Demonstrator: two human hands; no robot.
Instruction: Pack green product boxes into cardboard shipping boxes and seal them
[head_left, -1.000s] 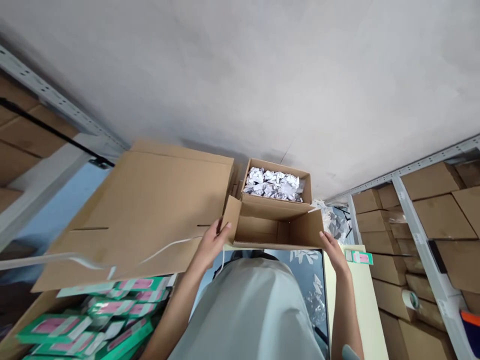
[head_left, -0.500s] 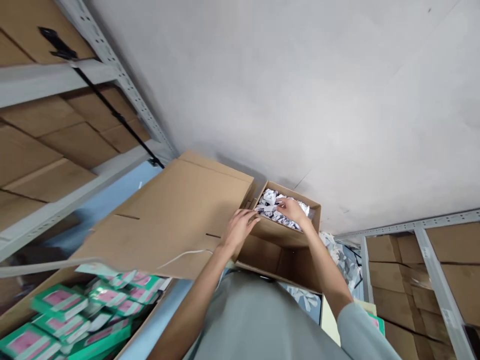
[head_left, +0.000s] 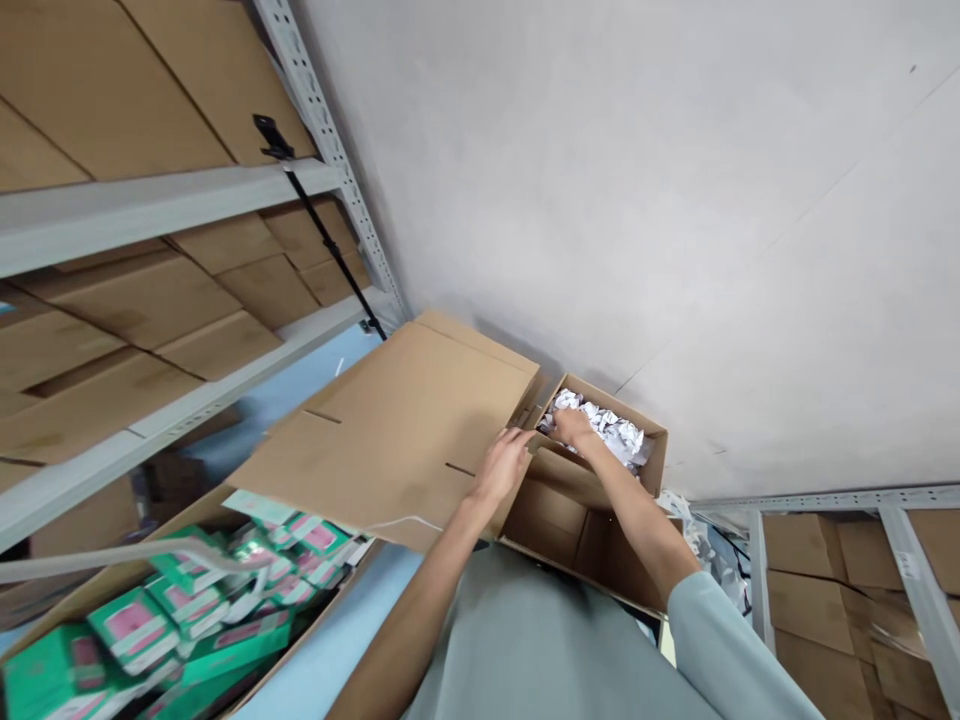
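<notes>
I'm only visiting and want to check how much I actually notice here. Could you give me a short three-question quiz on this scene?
1. True or false: the right hand reaches into the far box.
2. What fills that box? A) loose screws B) white wrapped packets C) fruit
3. Fill in: the nearer box, beside the left hand, looks ____ inside.
Key: 1 true; 2 B; 3 empty.

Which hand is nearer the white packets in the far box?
Right. The right hand lies on the white packets inside the box; the left hand sits outside it, at the edge of the flat cardboard sheet.
</notes>
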